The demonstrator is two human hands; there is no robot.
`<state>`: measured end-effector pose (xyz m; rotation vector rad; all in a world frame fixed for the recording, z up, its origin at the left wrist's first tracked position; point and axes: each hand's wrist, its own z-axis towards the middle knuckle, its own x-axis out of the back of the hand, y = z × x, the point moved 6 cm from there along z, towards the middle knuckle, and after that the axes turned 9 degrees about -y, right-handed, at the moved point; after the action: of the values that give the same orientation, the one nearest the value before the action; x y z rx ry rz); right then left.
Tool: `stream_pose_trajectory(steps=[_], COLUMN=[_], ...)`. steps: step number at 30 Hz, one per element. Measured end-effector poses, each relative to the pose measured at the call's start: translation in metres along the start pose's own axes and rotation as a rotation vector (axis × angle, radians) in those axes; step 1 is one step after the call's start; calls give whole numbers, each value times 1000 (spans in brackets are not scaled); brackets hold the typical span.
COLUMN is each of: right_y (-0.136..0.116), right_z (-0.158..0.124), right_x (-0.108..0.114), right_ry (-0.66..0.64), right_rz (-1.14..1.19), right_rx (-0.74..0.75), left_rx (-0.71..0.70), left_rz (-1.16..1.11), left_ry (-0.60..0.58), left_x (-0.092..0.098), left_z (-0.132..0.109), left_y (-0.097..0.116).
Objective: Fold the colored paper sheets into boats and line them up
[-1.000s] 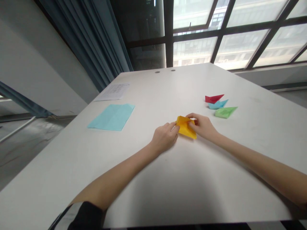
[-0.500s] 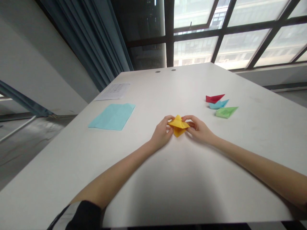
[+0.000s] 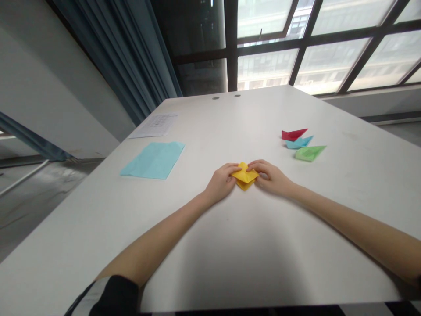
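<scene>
A piece of folded yellow paper (image 3: 244,174) sits near the middle of the tabletop (image 3: 210,259), well inside every edge. Both hands grasp it: the left hand (image 3: 223,181) pinches its left corner, and the right hand (image 3: 271,177) holds the right corner with fingers bent over the top. The upper layer is diamond-shaped, and a second yellow point shows beneath it, towards the near edge.

A wide stretch of white surface runs between the hands and that near edge, with the forearms slanting in across it from either side. Beyond the paper, open room reaches back to two grey discs (image 3: 215,98) close to the far edge, below the window (image 3: 266,70).

Past the right hand and apart from it, a red folded paper (image 3: 292,135), a blue folded paper (image 3: 300,142) and a green folded paper (image 3: 309,153) stand bunched together. On the left, a light blue sheet (image 3: 154,161) lies flat, well apart from the left hand; a printed sheet (image 3: 158,125) lies farther back along the left edge.
</scene>
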<state>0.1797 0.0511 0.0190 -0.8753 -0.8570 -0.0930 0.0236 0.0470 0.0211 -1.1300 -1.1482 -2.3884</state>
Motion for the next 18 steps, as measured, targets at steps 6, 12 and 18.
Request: stream_pose_trajectory(steps=[6,12,18], right_y=[-5,-4,-4], right_z=[-1,3,4], right_x=[-4,-5,-8], right_ry=[-148,-199,-157], right_rz=[-263,-317,-365], right_rx=[109,71,81], left_rx=[74,41,24], left_rz=[290,373,411], left_ry=[-185,-208,-321], left_x=[-6,-7,-18], left_z=[0,1,1], left_y=[1,7,4])
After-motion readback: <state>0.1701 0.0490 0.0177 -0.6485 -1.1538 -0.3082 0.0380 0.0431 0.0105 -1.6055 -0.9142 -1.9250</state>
